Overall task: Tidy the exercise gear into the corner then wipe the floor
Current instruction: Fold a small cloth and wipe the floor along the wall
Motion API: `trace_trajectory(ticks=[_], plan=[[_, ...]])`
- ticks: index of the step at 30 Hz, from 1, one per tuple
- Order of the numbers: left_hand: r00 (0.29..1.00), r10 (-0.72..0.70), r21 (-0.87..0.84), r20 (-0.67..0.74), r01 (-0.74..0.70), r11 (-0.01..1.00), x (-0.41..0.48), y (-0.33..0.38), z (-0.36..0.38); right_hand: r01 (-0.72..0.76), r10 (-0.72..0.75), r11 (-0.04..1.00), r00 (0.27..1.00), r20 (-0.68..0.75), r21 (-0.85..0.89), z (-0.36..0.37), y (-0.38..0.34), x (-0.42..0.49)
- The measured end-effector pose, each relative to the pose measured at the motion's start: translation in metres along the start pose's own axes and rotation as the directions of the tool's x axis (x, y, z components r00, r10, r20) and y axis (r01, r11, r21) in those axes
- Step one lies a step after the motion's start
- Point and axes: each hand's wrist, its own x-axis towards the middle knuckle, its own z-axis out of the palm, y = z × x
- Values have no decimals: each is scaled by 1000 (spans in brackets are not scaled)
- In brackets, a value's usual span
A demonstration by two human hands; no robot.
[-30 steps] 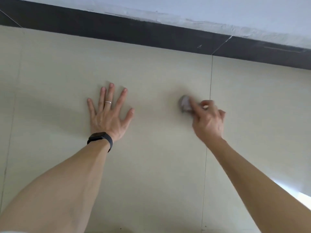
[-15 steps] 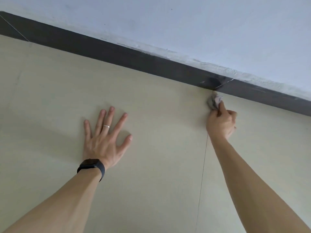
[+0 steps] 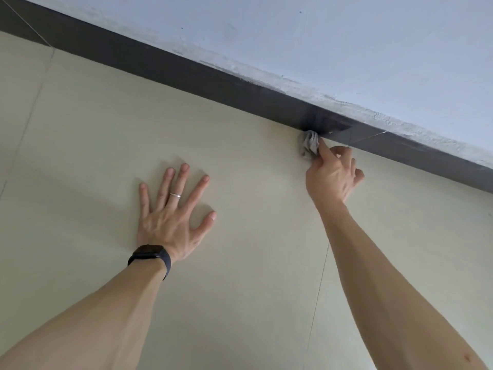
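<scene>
My left hand [image 3: 173, 217], left of centre in the frame, lies flat on the beige tiled floor [image 3: 253, 276], fingers straight and spread, grasping nothing. It wears a ring [image 3: 175, 194] on one finger and a dark watch [image 3: 150, 256] at the wrist. My right hand [image 3: 332, 177], right of centre, grips a small wadded grey cloth [image 3: 309, 144], forefinger laid along it and the other fingers curled. The cloth sits where the floor meets the dark skirting [image 3: 186, 62], touching both. A white wall [image 3: 346, 36] fills the upper right of the frame.
</scene>
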Motion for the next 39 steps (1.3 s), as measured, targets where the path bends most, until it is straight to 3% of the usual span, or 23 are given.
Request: trace_trajectory(ticks=[2, 4, 8, 11, 12, 13, 16, 18, 21, 24, 27, 29, 31, 34, 35, 39], plan=[[1000, 6, -6, -1, -6, 1000, 0, 0, -1, 30, -31, 999, 999, 16, 40, 0, -10, -5], [1000, 7, -15, 7, -7, 1000, -1, -1, -2, 255, -257, 963, 966, 26, 84, 1, -21, -42], [998, -16, 6, 53, 16, 1000, 1, 2, -4, 557, -580, 813, 802, 144, 171, -14, 12, -181], [998, -26, 12, 57, 25, 1000, 1, 3, -5, 713, -733, 681, 659, 170, 169, -23, 24, -189], [999, -13, 4, 52, 13, 1000, 1, 2, -6, 722, -737, 675, 657, 157, 151, -21, 18, -163], [999, 1, -8, 39, -1, 1000, 0, 1, -5, 687, -699, 715, 703, 128, 128, -17, 9, -132], [1000, 10, -12, 14, -10, 1000, 0, -1, -3, 353, -361, 926, 932, 34, 135, -1, -29, -34], [1000, 14, -19, 17, -14, 1000, 0, -1, -1, 186, -193, 966, 981, 25, 182, 8, -53, -5], [1000, 22, -31, 16, -21, 999, 0, -2, -3, 305, -315, 931, 949, 18, 200, 11, -66, -36], [1000, 14, -43, 26, -13, 999, 0, -1, -4, 528, -555, 819, 829, 75, 226, 1, -35, -125], [999, 10, -42, 35, -9, 999, -1, 0, -6, 642, -682, 726, 718, 139, 246, -12, -2, -201], [999, 9, -32, 53, -7, 999, -1, 2, -5, 693, -724, 689, 675, 145, 215, -15, -1, -203], [998, 16, -25, 54, -14, 1000, -1, 1, -4, 667, -685, 727, 722, 98, 165, -9, -15, -169], [999, 29, -18, 20, -28, 999, 0, -1, -4, 428, -429, 898, 903, -14, 104, 5, -47, -84], [999, 35, -17, 11, -35, 999, -1, 0, -2, 396, -396, 915, 918, -21, 76, 8, -59, -58], [999, 37, 0, -14, -37, 999, -1, -2, 2, 495, -494, 869, 869, -38, 22, 23, -99, 5]])
